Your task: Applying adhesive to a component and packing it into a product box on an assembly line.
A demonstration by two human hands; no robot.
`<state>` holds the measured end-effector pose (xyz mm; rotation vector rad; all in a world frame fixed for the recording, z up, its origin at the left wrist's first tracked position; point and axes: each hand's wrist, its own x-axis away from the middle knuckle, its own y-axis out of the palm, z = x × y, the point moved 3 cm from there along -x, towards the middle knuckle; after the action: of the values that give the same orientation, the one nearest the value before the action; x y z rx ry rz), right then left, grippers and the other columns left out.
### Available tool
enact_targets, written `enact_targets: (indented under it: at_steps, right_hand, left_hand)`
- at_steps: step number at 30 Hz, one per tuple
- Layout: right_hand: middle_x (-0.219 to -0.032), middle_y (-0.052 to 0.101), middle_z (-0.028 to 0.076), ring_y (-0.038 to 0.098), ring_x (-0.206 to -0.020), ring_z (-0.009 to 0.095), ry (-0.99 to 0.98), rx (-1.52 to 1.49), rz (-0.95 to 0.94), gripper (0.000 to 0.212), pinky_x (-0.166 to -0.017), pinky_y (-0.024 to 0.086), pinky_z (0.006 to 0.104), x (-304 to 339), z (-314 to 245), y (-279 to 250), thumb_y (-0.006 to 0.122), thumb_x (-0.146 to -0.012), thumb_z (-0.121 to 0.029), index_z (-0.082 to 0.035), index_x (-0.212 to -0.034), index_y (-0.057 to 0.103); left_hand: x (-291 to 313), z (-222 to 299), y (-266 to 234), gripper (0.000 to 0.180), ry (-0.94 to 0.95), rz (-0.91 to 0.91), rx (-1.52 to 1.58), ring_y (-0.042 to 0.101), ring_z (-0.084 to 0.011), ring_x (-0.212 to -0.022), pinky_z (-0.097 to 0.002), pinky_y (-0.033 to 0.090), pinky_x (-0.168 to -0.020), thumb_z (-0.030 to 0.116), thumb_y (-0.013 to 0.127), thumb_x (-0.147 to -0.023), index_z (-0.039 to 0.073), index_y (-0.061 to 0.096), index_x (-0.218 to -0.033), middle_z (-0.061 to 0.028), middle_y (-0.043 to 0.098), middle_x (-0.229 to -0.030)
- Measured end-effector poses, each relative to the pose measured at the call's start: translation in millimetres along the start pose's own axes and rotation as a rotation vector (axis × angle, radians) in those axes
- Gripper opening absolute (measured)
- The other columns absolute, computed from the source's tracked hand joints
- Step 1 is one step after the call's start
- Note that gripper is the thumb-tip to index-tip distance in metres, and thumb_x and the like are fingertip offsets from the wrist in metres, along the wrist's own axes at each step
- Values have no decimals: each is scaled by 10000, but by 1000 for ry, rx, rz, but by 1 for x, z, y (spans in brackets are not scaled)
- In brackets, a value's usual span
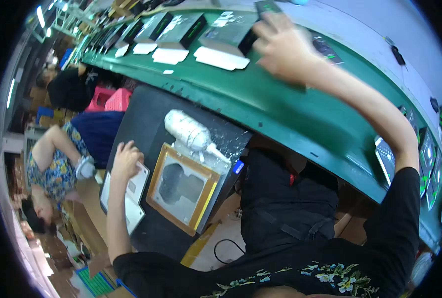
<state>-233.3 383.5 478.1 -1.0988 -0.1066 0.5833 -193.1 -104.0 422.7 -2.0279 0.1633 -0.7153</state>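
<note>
My left hand [126, 161] rests on white flat panels [134, 214] with rounded corners, at the left of a black work surface; its fingers are spread. Beside it lies a wooden-framed screen [156, 211] with a dark rounded shape inside. A white bottle [186, 130] with a narrow nozzle lies on its side above the frame. My right hand [285, 49] is stretched over the green conveyor belt, smeared by motion. Near its fingertips is a small dark piece with a green mark [268, 7]; whether the fingers hold it I cannot tell.
On the green belt [280, 114], several dark boxes [228, 32] with white flaps stand in a row. More dark packages [427, 159] lie at the right end. A screwdriver-like tool [397, 54] hangs beyond the belt. Two people [72, 89] sit at the left, near pink stools [117, 100].
</note>
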Motion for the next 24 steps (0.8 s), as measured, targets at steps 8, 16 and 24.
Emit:
enact_targets:
  at_steps: [8,16,24]
  right_hand:
    - [-1367,517,245,546,-1209,409,517,-498,-254,507,-1009,447,439,118,171,176,573,-953,-349,-187,-1429,511]
    - [-1359,479,270,608,-1087,433,578,-260,-272,532,-933,482,472,153,35,75,499,-992,-452,-49,-1327,585]
    - [-1151,653,228,646,-1035,322,118,-1031,109,596,-897,494,410,31,-53,-26,471,-1004,-510,14,-1258,597]
  left_hand:
    - [98,-26,-61,110,-258,495,454,613,-375,-851,-413,489,-728,109,622,-881,20,590,-939,-156,609,-854]
    - [187,31,8,93,-706,1064,1562,478,-5,-638,-178,340,-536,152,588,-1002,73,543,-983,41,580,-785]
    - [157,146,45,94,-955,872,2241,615,-61,-669,-213,504,-567,150,547,-1021,76,493,-1002,-19,631,-832]
